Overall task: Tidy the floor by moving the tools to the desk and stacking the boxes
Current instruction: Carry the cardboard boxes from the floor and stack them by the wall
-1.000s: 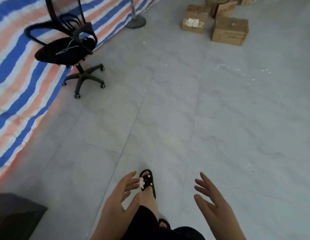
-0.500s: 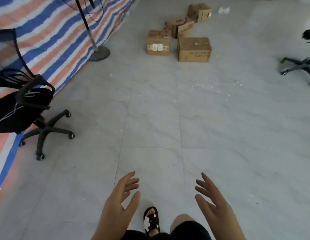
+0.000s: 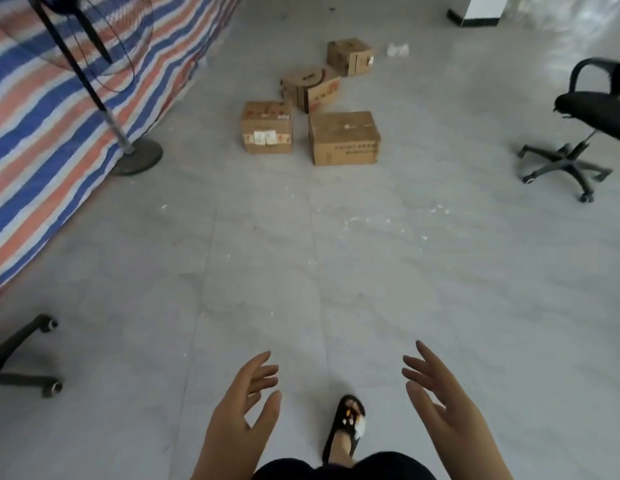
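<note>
Four cardboard boxes (image 3: 343,136) sit apart on the grey tiled floor (image 3: 440,271), far ahead of both hands. The nearest right one carries dark print on its front, too small to read; the left one (image 3: 267,128) bears white stickers and red marks, also illegible. The left hand (image 3: 241,414) and right hand (image 3: 443,407) hover low, fingers (image 3: 263,372) spread and relaxed, holding nothing. Two office chairs show, one (image 3: 585,133) right, one's base (image 3: 21,355) left. One fan stand (image 3: 135,155) rests beside the striped tarp (image 3: 42,133).
</note>
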{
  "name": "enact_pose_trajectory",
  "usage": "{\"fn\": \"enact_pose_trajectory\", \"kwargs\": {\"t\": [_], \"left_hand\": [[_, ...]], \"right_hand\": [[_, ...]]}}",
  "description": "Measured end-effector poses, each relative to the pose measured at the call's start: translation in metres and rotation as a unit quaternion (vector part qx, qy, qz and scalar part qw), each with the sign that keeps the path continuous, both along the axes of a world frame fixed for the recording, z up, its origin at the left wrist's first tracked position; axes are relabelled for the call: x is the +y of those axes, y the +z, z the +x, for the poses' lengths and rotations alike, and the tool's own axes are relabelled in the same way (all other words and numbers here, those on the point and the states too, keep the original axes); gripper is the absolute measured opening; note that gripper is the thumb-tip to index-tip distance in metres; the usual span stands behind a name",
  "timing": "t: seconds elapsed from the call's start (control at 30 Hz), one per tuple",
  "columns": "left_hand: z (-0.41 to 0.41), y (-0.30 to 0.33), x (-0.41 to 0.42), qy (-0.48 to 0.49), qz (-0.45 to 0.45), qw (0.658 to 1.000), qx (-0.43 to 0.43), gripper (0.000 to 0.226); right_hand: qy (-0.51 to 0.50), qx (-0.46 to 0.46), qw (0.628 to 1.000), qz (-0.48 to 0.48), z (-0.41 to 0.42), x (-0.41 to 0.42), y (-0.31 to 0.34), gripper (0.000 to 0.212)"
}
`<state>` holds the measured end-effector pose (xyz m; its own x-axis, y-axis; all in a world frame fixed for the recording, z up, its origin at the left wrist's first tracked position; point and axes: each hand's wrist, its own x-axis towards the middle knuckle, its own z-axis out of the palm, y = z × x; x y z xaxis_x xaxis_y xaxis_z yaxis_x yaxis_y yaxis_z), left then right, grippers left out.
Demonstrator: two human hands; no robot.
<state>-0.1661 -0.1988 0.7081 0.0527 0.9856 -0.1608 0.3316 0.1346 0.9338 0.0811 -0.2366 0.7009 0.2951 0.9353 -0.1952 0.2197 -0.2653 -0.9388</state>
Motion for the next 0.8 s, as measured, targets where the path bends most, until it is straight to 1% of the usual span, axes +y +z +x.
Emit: {"fn": "enact_pose_trajectory", "kwargs": {"t": [0.1,0.17,0.3,0.4,0.5,0.63,0.73,0.8], "left_hand": [[0.041,0.004,0.071,-0.017,0.009,1.0,-0.006,0.045],[0.063,0.003,0.109,-0.027,0.006,1.0,-0.004,0.048],[0.092,-0.002,0.185,-0.02,-0.015,1.0,-0.001,0.043],[0.112,-0.011,0.252,-0.019,-0.026,0.999,-0.001,0.043],[0.13,-0.015,0.338,-0.022,-0.029,0.999,0.006,0.044],[0.146,-0.009,0.47,-0.042,-0.003,0.999,0.019,0.065],[0.158,0.003,0.55,-0.054,0.009,0.998,0.03,0.056],[0.165,0.001,0.589,-0.064,-0.003,0.998,0.029,0.056]], "right_hand": [[0.0,-0.013,1.0,0.006,0.038,0.069,0.007,0.052],[0.005,-0.009,1.0,-0.006,0.056,0.104,0.004,0.059],[0.013,-0.019,0.999,-0.044,0.084,0.173,-0.006,0.069],[0.003,-0.015,0.998,-0.054,0.106,0.239,-0.016,0.062],[-0.007,-0.013,0.999,-0.05,0.123,0.32,-0.022,0.052],[-0.024,-0.007,0.999,-0.041,0.139,0.434,-0.02,0.05],[-0.04,-0.015,0.999,-0.026,0.149,0.513,-0.011,0.051],[-0.033,-0.005,0.999,-0.033,0.156,0.554,-0.013,0.05]]}}
